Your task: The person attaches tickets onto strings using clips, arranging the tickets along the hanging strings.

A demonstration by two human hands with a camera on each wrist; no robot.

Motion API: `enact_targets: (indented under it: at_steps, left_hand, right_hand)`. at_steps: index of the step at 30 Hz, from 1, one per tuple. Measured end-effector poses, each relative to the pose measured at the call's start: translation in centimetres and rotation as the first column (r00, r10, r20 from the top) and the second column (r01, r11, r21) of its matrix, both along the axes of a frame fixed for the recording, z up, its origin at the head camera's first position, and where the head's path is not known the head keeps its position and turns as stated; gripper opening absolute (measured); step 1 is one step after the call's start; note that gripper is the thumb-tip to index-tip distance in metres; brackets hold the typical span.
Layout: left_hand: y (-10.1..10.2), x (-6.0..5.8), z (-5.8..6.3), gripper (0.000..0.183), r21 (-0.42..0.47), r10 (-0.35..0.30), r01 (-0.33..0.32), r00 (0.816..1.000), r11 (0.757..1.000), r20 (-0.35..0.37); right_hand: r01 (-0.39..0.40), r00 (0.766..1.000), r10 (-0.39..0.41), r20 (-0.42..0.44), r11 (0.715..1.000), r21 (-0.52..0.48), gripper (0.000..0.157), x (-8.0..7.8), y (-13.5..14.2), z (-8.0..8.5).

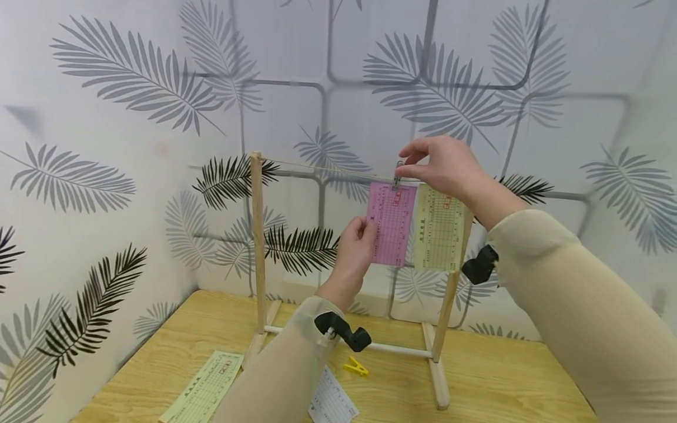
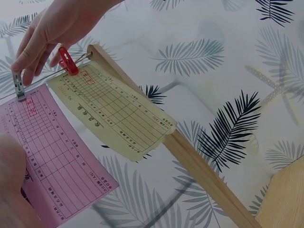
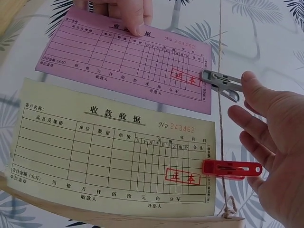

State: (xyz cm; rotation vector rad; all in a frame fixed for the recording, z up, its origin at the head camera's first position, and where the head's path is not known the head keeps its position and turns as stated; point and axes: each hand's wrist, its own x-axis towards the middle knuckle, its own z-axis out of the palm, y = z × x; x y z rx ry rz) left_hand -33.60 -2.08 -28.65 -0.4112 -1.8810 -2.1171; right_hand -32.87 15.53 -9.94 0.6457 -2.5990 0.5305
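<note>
My left hand [image 1: 355, 244] holds the left edge of a pink receipt slip [image 1: 391, 232], thumb in front. A grey metal-look clothespin [image 3: 221, 84] grips the slip's top at a string. My right hand [image 1: 446, 164] has its thumb and fingers at the clothespin's handle end, lightly pinching it. Beside the pink slip hangs a pale yellow-green receipt slip [image 3: 114, 161], fastened to the string by a red clothespin [image 3: 232, 168]. The right hand's lower fingers lie close behind that red clothespin in the right wrist view.
The string [image 1: 317, 168] runs between two wooden posts [image 1: 257, 241] of a stand with a white crossbar [image 1: 396, 349]. A yellow clothespin [image 1: 356, 366], a white slip [image 1: 332, 399] and pale green slips [image 1: 206, 388] lie on the wooden table [image 1: 508, 382]. A patterned wall stands behind.
</note>
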Motion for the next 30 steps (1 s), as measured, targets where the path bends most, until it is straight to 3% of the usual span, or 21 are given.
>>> enact_targets:
  at_steps: [8, 15, 30]
  left_hand:
    - [-0.2, 0.3, -0.2, 0.023, 0.023, -0.014, 0.014, 1.0, 1.0, -0.004]
    - [-0.3, 0.8, -0.3, 0.026, 0.012, 0.029, -0.029, 0.999, 1.0, 0.022]
    - [-2.6, 2.1, -2.1, 0.028, -0.056, 0.112, -0.11, 0.993, 0.992, 0.03]
  right_hand:
    - [-0.011, 0.999, 0.012, -0.049, 1.0, 0.015, 0.046, 0.6, 0.4, -0.1]
    - [-0.025, 0.992, 0.03, -0.122, 0.999, 0.043, 0.047, 1.3, 0.8, -0.6]
    - [-0.076, 0.977, 0.059, -0.206, 0.994, -0.077, 0.056, 3.1, 1.5, -4.1]
